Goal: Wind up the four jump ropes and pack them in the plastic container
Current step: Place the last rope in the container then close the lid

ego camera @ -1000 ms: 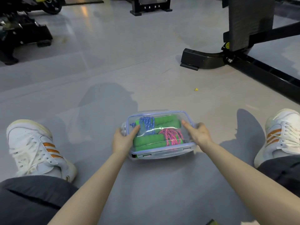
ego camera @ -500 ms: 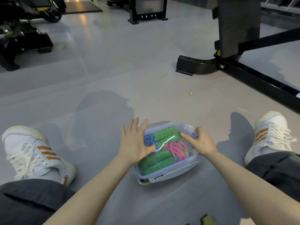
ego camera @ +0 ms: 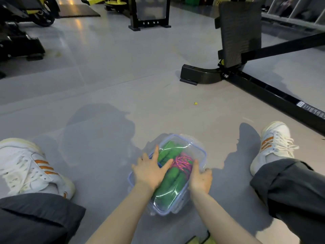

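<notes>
With the ropes (ego camera: 182,163) packed in the box (ego camera: 204,152), which sits on the floor (ego camera: 105,85) between the legs, the lid (ego camera: 173,147) is being sealed: the left hand (ego camera: 149,171) presses flat, fingers spread, the right hand (ego camera: 200,178) curls over the side rim, and next, I judge, the clips need snapping down.

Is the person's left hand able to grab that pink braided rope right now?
Probably not directly. The left hand lies flat on the clear plastic lid of the blue-rimmed container, and the pink braided rope sits underneath that lid, so the lid is in the way.
</notes>
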A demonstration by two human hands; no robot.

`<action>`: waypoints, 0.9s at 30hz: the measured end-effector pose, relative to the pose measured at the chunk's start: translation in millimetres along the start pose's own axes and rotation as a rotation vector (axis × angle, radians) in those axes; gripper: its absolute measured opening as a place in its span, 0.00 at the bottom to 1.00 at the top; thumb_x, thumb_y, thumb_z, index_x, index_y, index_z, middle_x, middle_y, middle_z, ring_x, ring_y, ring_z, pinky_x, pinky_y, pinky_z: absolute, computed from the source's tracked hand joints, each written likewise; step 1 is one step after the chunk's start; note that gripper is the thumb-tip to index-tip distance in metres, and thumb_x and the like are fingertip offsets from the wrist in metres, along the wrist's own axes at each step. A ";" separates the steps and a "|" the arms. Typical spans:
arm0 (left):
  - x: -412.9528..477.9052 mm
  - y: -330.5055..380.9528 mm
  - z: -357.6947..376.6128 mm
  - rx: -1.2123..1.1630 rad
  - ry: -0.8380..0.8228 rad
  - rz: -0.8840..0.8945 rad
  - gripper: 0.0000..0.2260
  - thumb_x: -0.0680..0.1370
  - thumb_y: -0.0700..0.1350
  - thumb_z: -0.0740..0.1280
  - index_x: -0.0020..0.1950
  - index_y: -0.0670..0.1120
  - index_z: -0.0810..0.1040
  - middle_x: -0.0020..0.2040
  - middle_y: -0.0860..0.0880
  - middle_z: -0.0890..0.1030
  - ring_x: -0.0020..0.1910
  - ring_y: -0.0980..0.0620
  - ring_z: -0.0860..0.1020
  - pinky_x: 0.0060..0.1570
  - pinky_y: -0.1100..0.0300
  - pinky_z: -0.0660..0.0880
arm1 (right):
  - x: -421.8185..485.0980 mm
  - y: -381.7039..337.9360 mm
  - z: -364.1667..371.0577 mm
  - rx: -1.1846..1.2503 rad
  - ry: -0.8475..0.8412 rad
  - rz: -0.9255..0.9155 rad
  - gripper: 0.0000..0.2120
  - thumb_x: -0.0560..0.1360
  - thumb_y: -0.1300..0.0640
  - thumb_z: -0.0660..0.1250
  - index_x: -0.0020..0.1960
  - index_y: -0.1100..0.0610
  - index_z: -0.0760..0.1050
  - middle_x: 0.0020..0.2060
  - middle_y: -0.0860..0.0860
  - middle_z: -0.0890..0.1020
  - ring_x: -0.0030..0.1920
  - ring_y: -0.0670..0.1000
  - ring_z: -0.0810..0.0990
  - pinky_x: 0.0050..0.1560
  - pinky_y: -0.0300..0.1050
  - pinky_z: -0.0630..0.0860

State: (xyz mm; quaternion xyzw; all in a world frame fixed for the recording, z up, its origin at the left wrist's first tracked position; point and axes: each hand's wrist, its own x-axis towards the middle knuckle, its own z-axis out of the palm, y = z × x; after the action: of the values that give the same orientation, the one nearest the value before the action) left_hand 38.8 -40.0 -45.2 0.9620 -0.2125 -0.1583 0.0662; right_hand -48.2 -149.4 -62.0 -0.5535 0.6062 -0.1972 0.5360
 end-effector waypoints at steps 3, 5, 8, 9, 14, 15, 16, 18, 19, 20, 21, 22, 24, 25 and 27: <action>-28.0 7.0 7.4 -0.069 -0.008 -0.195 0.34 0.76 0.70 0.45 0.78 0.56 0.42 0.69 0.44 0.65 0.65 0.43 0.66 0.60 0.48 0.64 | -0.8 -9.7 1.3 -0.094 -0.111 -0.130 0.24 0.76 0.44 0.63 0.62 0.62 0.68 0.57 0.59 0.78 0.58 0.59 0.76 0.57 0.49 0.70; -32.5 4.1 7.0 -0.005 0.064 -0.214 0.31 0.79 0.65 0.44 0.78 0.54 0.42 0.74 0.42 0.58 0.70 0.42 0.63 0.64 0.44 0.61 | -1.4 -20.0 5.3 -0.189 -0.226 -0.216 0.23 0.77 0.45 0.62 0.63 0.61 0.68 0.54 0.56 0.78 0.57 0.58 0.77 0.54 0.46 0.69; -18.3 4.0 7.6 -0.002 0.119 0.054 0.27 0.79 0.57 0.37 0.78 0.53 0.45 0.78 0.44 0.43 0.77 0.44 0.45 0.71 0.38 0.44 | 0.0 -26.8 12.8 -0.267 -0.298 -0.308 0.21 0.78 0.46 0.61 0.61 0.62 0.67 0.47 0.56 0.78 0.53 0.58 0.77 0.47 0.45 0.68; -12.8 7.7 6.4 -0.004 0.121 0.158 0.32 0.74 0.57 0.32 0.78 0.53 0.46 0.78 0.45 0.42 0.77 0.45 0.41 0.71 0.39 0.40 | 0.9 -27.9 14.3 -0.264 -0.303 -0.316 0.19 0.77 0.46 0.61 0.58 0.61 0.68 0.43 0.54 0.77 0.49 0.58 0.77 0.44 0.44 0.67; 4.1 19.1 18.2 0.039 0.098 0.297 0.35 0.68 0.65 0.31 0.76 0.63 0.41 0.78 0.47 0.41 0.76 0.42 0.39 0.68 0.38 0.32 | 17.4 -19.6 20.1 -0.256 -0.300 -0.339 0.15 0.76 0.44 0.62 0.45 0.56 0.65 0.38 0.50 0.73 0.40 0.53 0.72 0.43 0.44 0.67; 5.1 18.1 22.7 0.053 0.145 0.303 0.33 0.70 0.66 0.34 0.75 0.63 0.43 0.79 0.46 0.45 0.76 0.39 0.43 0.68 0.37 0.34 | 20.6 -15.6 22.4 -0.255 -0.294 -0.339 0.15 0.76 0.43 0.62 0.43 0.54 0.64 0.41 0.52 0.73 0.41 0.53 0.72 0.44 0.45 0.69; 6.3 16.9 25.6 0.055 0.217 0.313 0.31 0.73 0.66 0.40 0.76 0.63 0.50 0.78 0.43 0.53 0.76 0.36 0.50 0.68 0.35 0.39 | 22.7 -11.8 24.8 -0.248 -0.296 -0.329 0.15 0.76 0.42 0.61 0.41 0.52 0.63 0.41 0.52 0.73 0.41 0.53 0.71 0.46 0.48 0.70; 8.3 14.4 34.3 0.031 0.348 0.357 0.26 0.75 0.63 0.51 0.72 0.59 0.66 0.72 0.41 0.67 0.70 0.33 0.65 0.65 0.33 0.50 | 24.7 -7.0 27.5 -0.210 -0.314 -0.297 0.15 0.75 0.41 0.61 0.39 0.50 0.62 0.38 0.51 0.72 0.41 0.54 0.72 0.49 0.51 0.72; 10.2 14.1 37.8 0.030 0.386 0.366 0.24 0.75 0.62 0.54 0.70 0.58 0.70 0.71 0.40 0.70 0.68 0.33 0.67 0.64 0.33 0.52 | 24.6 -6.7 27.1 -0.189 -0.327 -0.281 0.14 0.76 0.41 0.60 0.42 0.50 0.63 0.37 0.50 0.74 0.42 0.55 0.74 0.50 0.51 0.72; 11.7 14.4 40.0 0.033 0.405 0.364 0.24 0.75 0.62 0.56 0.69 0.57 0.71 0.70 0.41 0.70 0.68 0.33 0.68 0.65 0.33 0.53 | 24.8 -6.8 26.4 -0.176 -0.336 -0.268 0.13 0.77 0.41 0.59 0.45 0.51 0.64 0.38 0.51 0.75 0.43 0.55 0.75 0.50 0.50 0.72; 12.2 14.5 41.0 0.031 0.411 0.357 0.24 0.75 0.62 0.57 0.68 0.57 0.73 0.70 0.40 0.71 0.68 0.34 0.68 0.65 0.32 0.56 | 25.4 -6.3 26.3 -0.172 -0.340 -0.266 0.13 0.78 0.42 0.57 0.47 0.53 0.65 0.40 0.52 0.77 0.45 0.56 0.76 0.51 0.50 0.72; 11.8 15.0 39.9 0.033 0.420 0.351 0.24 0.74 0.62 0.57 0.68 0.57 0.74 0.69 0.40 0.72 0.67 0.34 0.69 0.65 0.32 0.58 | 25.0 -6.9 26.3 -0.171 -0.339 -0.273 0.14 0.79 0.43 0.54 0.48 0.54 0.66 0.41 0.53 0.77 0.47 0.56 0.76 0.52 0.50 0.71; 10.5 15.3 39.4 0.033 0.407 0.348 0.23 0.74 0.61 0.58 0.66 0.56 0.76 0.68 0.40 0.73 0.66 0.34 0.70 0.63 0.31 0.62 | 25.2 -8.3 27.4 -0.203 -0.348 -0.284 0.14 0.81 0.47 0.50 0.48 0.55 0.69 0.46 0.56 0.77 0.52 0.58 0.75 0.55 0.50 0.68; 10.3 15.2 38.7 0.027 0.399 0.350 0.23 0.74 0.61 0.59 0.66 0.55 0.76 0.68 0.39 0.73 0.66 0.34 0.70 0.62 0.30 0.62 | 25.5 -9.5 27.4 -0.244 -0.363 -0.296 0.15 0.82 0.49 0.49 0.53 0.55 0.71 0.53 0.58 0.77 0.57 0.59 0.73 0.58 0.50 0.66; 11.3 15.9 40.4 0.016 0.413 0.352 0.22 0.74 0.60 0.60 0.65 0.54 0.77 0.67 0.39 0.73 0.65 0.33 0.71 0.62 0.30 0.63 | 26.7 -11.5 24.6 -0.314 -0.342 -0.293 0.19 0.82 0.53 0.49 0.69 0.56 0.66 0.65 0.58 0.70 0.66 0.59 0.66 0.65 0.49 0.60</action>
State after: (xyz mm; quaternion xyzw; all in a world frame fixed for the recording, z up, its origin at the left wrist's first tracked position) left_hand 28.9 -61.6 -83.2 0.9226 -0.3598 0.0567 0.1268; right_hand -16.6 -167.9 -72.6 -0.7368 0.4433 -0.0798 0.5041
